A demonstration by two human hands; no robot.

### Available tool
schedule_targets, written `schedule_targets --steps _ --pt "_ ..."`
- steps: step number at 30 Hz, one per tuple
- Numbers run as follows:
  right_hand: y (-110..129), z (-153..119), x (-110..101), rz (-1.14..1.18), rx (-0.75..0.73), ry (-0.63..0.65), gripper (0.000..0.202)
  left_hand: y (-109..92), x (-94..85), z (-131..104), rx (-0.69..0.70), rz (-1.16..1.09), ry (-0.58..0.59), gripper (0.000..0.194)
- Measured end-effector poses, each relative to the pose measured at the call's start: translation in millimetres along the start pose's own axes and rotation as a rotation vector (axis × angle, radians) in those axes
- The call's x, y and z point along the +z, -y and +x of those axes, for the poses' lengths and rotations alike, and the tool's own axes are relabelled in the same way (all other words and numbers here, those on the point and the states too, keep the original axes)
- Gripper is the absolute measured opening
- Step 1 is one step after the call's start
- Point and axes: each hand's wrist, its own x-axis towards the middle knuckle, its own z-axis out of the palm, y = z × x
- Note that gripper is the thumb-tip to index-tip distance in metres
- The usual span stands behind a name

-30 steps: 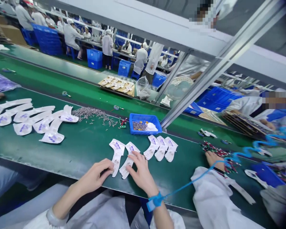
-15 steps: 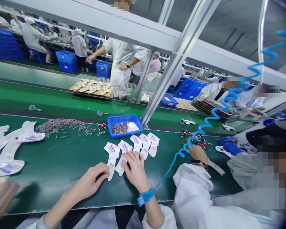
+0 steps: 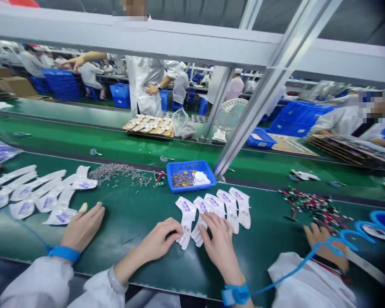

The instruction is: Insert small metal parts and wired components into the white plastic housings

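On the left of the green desk [image 3: 131, 214], white plastic pieces with purple marks [image 3: 25, 208] lie overlapping in a group; a co-worker's hand [image 3: 83, 224], with a blue band at the wrist, is at the group's right end; small grey parts [image 3: 111, 173] lie scattered farther back. The left hand [image 3: 167, 236] has its thumb and fingers at the lower end of the leftmost piece [image 3: 186, 214] in a row of five; whether they clamp it, I cannot tell. A blue tray [image 3: 192, 188] stands behind the row, holding small grey parts and a white wad [image 3: 201, 178]. The right hand [image 3: 218, 235] is open, fingers apart, over the second and third pieces [image 3: 200, 206]; a blue wrist strap [image 3: 235, 295] joins a coiled blue cord [image 3: 284, 279] running right; the two hands are apart. The last two pieces [image 3: 233, 205] lie just right of its fingers; farther right, another co-worker's hand [image 3: 324, 241] is at a pile of red, green and black wires [image 3: 317, 209].
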Motion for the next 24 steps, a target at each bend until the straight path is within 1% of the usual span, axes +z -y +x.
schedule_targets --steps 2,4,8,11,13,14,16,17,18,20,21,22,23,24 --pt "5 5 5 0.021 -0.031 -0.029 0.027 6 -9.9 0 -0.04 0.074 -0.089 0.018" --pt "14 11 10 0.05 -0.064 -0.024 0.026 17 -22.9 -2 -0.095 0.165 -0.164 0.018" --pt "32 27 20 0.102 -0.127 0.005 0.025 44 -46.6 -4 -0.163 0.266 -0.253 0.016" --pt "43 41 25 0.134 -0.155 0.017 0.026 55 -54.7 4 -0.17 0.296 -0.273 0.022" --pt "51 51 26 0.144 -0.166 0.024 0.026 55 -59.8 6 -0.159 0.3 -0.243 0.028" --pt "54 56 25 0.147 -0.171 0.029 0.025 54 -64.6 3 -0.152 0.299 -0.212 0.031" --pt "63 67 21 0.151 -0.183 0.057 0.024 50 -81.9 -15 -0.146 0.295 -0.126 0.04" --pt "67 72 20 0.154 -0.188 0.078 0.024 50 -94.5 -30 -0.147 0.293 -0.075 0.046" --pt "71 77 19 0.161 -0.193 0.101 0.024 50 -109.0 -50 -0.154 0.294 -0.032 0.053" --pt "80 86 19 0.183 -0.208 0.149 0.025 52 -139.3 -95 -0.166 0.301 0.101 0.066" --pt "85 90 21 0.196 -0.222 0.169 0.026 54 -152.2 -117 -0.173 0.302 0.101 0.071" --pt "89 93 24 0.208 -0.239 0.186 0.026 55 -161.7 -135 -0.164 0.286 0.022 0.073" --pt "94 96 27 0.215 -0.262 0.204 0.026 54 -166.7 -148 -0.147 0.264 -0.082 0.074" --pt "99 98 31 0.215 -0.285 0.223 0.025 52 -166.4 -154 -0.125 0.239 -0.191 0.072"
